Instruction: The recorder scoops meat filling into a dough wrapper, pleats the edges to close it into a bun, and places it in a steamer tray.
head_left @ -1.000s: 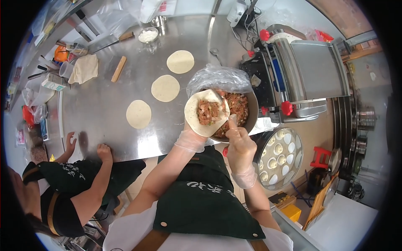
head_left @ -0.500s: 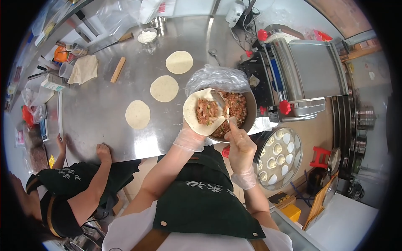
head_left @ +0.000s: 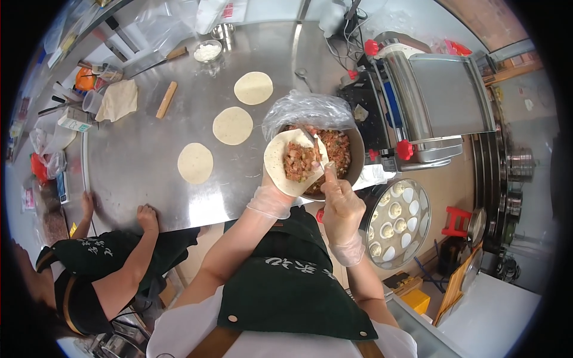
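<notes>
My left hand [head_left: 271, 198], in a clear glove, is closed under a round dough wrapper [head_left: 276, 156] and holds it over the near left side of a metal bowl. Pinkish minced meat filling [head_left: 300, 161] with green bits lies on the wrapper. Also gloved, my right hand [head_left: 342, 206] grips a narrow metal filling spatula [head_left: 313, 141], whose blade rests against the filling at the wrapper's right edge. More mince [head_left: 337, 152] fills the bowl [head_left: 358, 158]. Clear plastic film [head_left: 307, 110] is bunched over the bowl's far rim.
Three flat wrappers, one the middle wrapper [head_left: 233, 126], lie on the steel table [head_left: 131, 179]. Beyond are a rolling pin [head_left: 167, 99] and a flour bowl [head_left: 208, 52]. A dough-rolling machine [head_left: 441, 95] stands right, above a round tray [head_left: 399, 224] of buns. A co-worker's hand [head_left: 147, 219] rests at the table's left edge.
The spatula's blade has turned, now showing narrower, and the filling sits more spread on the wrapper. The wrapper has shifted slightly right and down with my left hand.
</notes>
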Tool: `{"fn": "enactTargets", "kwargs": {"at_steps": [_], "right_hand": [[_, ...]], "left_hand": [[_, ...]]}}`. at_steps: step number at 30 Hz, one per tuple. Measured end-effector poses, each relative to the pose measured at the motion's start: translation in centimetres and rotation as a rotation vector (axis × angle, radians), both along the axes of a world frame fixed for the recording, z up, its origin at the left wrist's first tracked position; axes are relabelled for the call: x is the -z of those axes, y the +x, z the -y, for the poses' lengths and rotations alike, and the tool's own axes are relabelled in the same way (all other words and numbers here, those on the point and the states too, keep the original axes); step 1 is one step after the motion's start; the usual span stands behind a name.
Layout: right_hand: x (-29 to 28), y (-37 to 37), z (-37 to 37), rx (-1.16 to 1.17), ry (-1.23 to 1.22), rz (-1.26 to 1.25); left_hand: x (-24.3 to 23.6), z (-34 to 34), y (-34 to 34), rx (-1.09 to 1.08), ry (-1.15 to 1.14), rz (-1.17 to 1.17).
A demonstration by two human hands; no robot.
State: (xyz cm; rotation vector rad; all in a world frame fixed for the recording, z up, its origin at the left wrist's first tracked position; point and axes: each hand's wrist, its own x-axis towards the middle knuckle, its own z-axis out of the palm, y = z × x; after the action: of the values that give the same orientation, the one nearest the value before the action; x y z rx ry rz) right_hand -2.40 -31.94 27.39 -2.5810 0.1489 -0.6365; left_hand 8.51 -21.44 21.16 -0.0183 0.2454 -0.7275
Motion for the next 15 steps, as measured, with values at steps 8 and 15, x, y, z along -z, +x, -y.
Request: {"fn": "enactTargets", "kwargs": {"at_steps": [8,15], "right_hand": [[0.1,0.5,-1.3,-0.065,-0.272,0.026],[0.2,-0.3,-0.6,-0.102,0.389,-0.019]], "left_hand": [[2.5,-0.2,-0.9,-0.011,0.032,0.064],[0.6,0.0,-0.7,-0.001,0.086,-0.053]]}}
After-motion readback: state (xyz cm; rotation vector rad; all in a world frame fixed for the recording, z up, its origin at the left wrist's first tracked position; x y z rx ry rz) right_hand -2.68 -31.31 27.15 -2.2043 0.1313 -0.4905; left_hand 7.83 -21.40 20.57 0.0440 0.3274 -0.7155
